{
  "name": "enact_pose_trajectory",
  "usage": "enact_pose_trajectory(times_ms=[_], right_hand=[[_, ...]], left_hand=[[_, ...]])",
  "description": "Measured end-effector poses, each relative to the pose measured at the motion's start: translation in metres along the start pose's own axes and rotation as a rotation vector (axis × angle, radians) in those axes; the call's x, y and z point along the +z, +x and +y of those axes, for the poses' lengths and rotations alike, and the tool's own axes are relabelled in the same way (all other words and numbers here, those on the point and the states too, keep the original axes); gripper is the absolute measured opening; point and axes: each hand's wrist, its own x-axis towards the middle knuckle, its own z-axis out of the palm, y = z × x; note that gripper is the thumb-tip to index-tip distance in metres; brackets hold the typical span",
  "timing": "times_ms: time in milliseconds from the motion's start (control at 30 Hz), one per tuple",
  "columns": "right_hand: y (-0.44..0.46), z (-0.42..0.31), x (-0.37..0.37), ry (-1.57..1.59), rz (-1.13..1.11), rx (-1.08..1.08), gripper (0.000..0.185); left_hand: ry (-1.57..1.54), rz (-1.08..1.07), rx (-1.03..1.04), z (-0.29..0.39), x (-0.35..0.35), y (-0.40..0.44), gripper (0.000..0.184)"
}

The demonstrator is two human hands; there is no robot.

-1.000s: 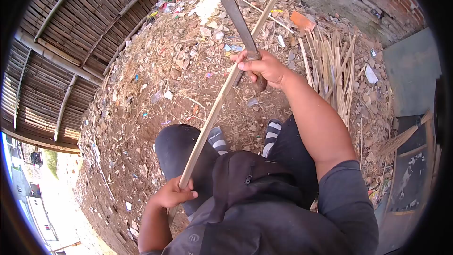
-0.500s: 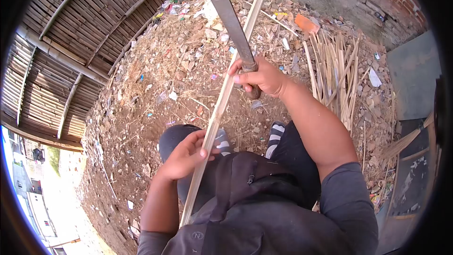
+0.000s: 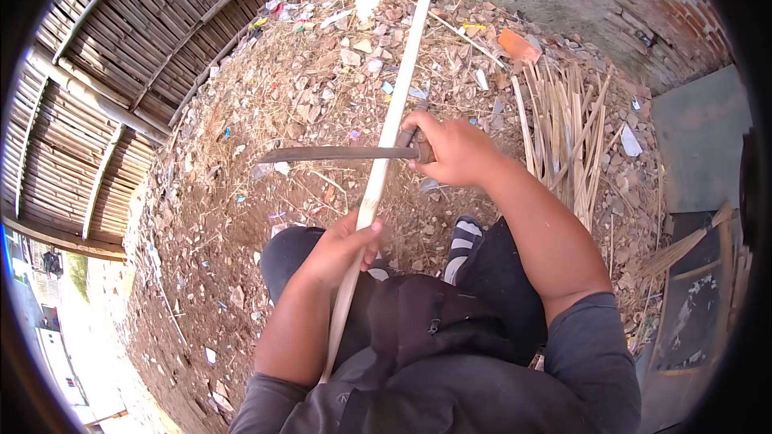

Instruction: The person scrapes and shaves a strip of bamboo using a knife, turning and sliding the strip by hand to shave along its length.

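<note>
A long pale bamboo strip [image 3: 400, 88] slants from my lap up toward the far wall. My left hand [image 3: 344, 250] is closed round its lower part, thumb on top. My right hand [image 3: 453, 149] grips the handle of a machete [image 3: 338, 153]. The dark blade points left and lies crosswise over the strip, a little above my left hand. Whether the edge touches the strip I cannot tell.
A heap of split bamboo strips [image 3: 567, 137] lies to the right on the rubble-strewn ground. Near it is an orange brick piece [image 3: 519, 46]. A bamboo fence [image 3: 153, 24] stands at left, a grey panel [image 3: 698, 137] at right.
The machete has swung from pointing up and away to lying crosswise over the strip, pointing left. The strip has turned over to a paler face, and its far end has come into view.
</note>
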Motion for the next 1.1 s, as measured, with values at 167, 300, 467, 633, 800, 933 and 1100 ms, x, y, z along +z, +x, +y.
enact_pose_trajectory(times_ms=[167,300,467,633,800,933,1100], right_hand=[[-0.001,-0.012,0.015,-0.117,-0.038,-0.132,0.025],[0.004,0.000,0.025,-0.075,-0.029,-0.119,0.021],[0.001,-0.015,0.035,-0.128,-0.047,-0.129,0.021],[0.016,0.005,0.048,0.060,-0.053,0.005,0.022],[0.005,-0.019,0.039,-0.135,-0.182,-0.065,0.025],[0.020,0.007,0.049,0.080,-0.095,0.016,0.026],[0.010,-0.007,0.049,-0.064,-0.098,-0.078,0.025]], left_hand=[[0.076,0.020,0.019,-0.013,-0.010,0.000,0.031],[0.210,0.134,0.035,-0.012,-0.004,-0.002,0.031],[0.232,0.212,0.077,-0.011,-0.001,0.000,0.027],[0.596,0.339,0.266,-0.029,-0.007,0.007,0.027],[0.630,0.362,0.180,-0.020,-0.004,0.004,0.029],[0.640,0.352,0.197,-0.022,-0.005,0.003,0.029],[0.495,0.327,0.200,-0.021,-0.005,0.003,0.028]])
